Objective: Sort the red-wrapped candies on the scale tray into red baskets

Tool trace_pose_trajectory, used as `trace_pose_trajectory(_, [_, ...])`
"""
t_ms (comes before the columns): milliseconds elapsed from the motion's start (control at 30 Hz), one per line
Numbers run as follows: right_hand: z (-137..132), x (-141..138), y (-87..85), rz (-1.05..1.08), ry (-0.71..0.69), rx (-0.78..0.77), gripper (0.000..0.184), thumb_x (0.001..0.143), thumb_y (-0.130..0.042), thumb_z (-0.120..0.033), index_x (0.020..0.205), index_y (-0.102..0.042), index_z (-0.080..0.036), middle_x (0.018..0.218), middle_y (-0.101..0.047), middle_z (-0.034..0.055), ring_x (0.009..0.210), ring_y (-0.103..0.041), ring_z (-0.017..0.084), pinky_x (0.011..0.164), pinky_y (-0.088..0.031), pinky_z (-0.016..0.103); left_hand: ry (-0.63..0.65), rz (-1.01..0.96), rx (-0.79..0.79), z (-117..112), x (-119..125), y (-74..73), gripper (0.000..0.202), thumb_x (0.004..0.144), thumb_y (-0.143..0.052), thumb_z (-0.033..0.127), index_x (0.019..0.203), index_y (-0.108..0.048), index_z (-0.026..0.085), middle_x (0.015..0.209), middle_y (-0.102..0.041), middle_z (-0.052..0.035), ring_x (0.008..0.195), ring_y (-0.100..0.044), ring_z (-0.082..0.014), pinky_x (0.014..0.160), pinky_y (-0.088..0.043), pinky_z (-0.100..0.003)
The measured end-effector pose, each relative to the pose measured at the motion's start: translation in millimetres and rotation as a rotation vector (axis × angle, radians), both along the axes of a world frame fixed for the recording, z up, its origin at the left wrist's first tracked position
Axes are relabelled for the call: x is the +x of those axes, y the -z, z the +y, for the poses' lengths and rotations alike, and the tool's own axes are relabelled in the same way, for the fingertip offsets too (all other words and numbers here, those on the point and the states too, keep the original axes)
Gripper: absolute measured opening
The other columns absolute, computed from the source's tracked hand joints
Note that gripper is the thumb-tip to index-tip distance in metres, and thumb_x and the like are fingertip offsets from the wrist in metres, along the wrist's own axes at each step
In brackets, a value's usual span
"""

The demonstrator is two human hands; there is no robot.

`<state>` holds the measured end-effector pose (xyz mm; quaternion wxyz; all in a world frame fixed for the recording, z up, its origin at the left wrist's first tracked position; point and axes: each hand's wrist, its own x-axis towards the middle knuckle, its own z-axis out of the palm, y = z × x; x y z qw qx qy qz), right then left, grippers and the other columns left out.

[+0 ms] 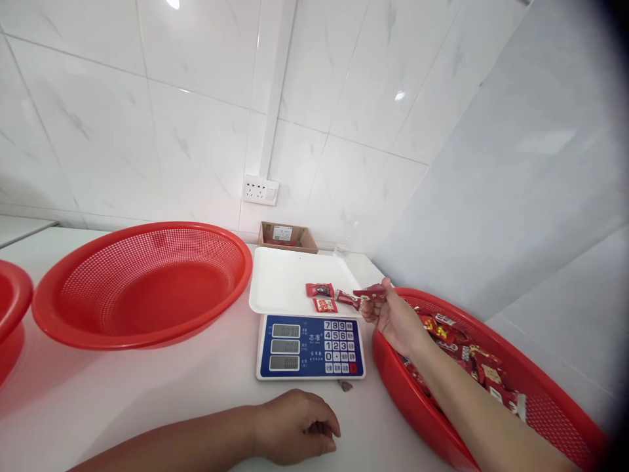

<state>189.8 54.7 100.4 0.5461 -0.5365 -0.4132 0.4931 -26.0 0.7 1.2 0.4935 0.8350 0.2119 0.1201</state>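
Over the right edge of the scale's white tray (280,282), my right hand (393,321) is closed on a dark red snack packet (369,292), pinched by its end. Just left of it on the tray lie a red packet with a dark picture (320,290), a red and white packet (325,305) and a dark red patterned packet (348,299). The digital scale (310,347) has a blue panel with keys and displays. My left hand (302,429) rests on the table in front of the scale, fingers loosely curled, thumb apart, nothing visible in it.
A red basket (407,393) with many packets (486,367) stands at right, below my right forearm. Another red basket (147,282) is at left, and part of a third (14,288) beyond. Behind the scale sits a cardboard box (299,244). A small brown scrap (345,386) lies near the scale.
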Motion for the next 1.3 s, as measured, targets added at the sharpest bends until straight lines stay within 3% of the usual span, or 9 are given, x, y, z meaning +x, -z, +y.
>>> trace_pose_trajectory(133, [-0.4,-2.4,7.0,-0.043,0.053,0.085,0.047,0.066,-0.059,-0.066,0.064,-0.06,-0.02,0.05,-0.059,-0.0001,0.047,-0.052,0.013,0.047,-0.039,0.025,0.003,0.002,0.011,-0.7,-0.6,-1.1,0.027,0.077,-0.054,0.03,0.1,-0.065,0.021,0.09,-0.062,-0.004,0.073,-0.057,-0.0121,0.068,-0.046,-0.02])
trace_pose_trajectory(267, [0.3,-1.9,6.4,-0.053,0.012,0.087,0.043,0.061,-0.067,-0.061,0.068,-0.064,-0.019,0.051,-0.057,-0.0019,0.049,-0.049,0.012,0.048,-0.037,0.025,0.005,-0.014,0.024,-1.7,-1.2,0.2,0.028,0.077,-0.054,0.03,0.101,-0.064,0.02,0.09,-0.062,-0.0044,0.073,-0.056,-0.0121,0.068,-0.046,-0.02])
trace_pose_trajectory(600, [1.4,0.7,0.6,0.02,-0.017,0.048,0.039,0.066,-0.062,-0.061,0.065,-0.06,-0.022,0.045,-0.043,-0.0056,0.044,-0.04,0.01,0.042,-0.031,0.024,-0.011,-0.003,0.002,-2.5,-0.7,0.3,0.027,0.077,-0.054,0.03,0.099,-0.065,0.02,0.09,-0.062,-0.0045,0.075,-0.057,-0.0129,0.07,-0.046,-0.021])
trace_pose_trajectory(1000, [0.2,3.5,1.3,0.065,-0.028,0.009,0.028,0.073,-0.063,-0.049,0.072,-0.063,-0.021,0.047,-0.05,-0.0037,0.046,-0.044,0.01,0.043,-0.034,0.022,-0.002,0.002,0.03,-1.7,-0.1,-0.5,0.027,0.077,-0.054,0.029,0.1,-0.065,0.02,0.09,-0.063,-0.0049,0.075,-0.057,-0.0132,0.07,-0.047,-0.021])
trace_pose_trajectory(1300, [1.6,4.6,3.4,0.079,-0.003,0.014,0.033,0.074,-0.06,-0.054,0.077,-0.067,-0.021,0.053,-0.059,-0.0011,0.049,-0.051,0.011,0.047,-0.039,0.023,-0.004,-0.012,0.03,-1.9,-0.6,1.4,0.027,0.077,-0.054,0.029,0.099,-0.065,0.019,0.09,-0.063,-0.0052,0.073,-0.057,-0.0126,0.068,-0.046,-0.02])
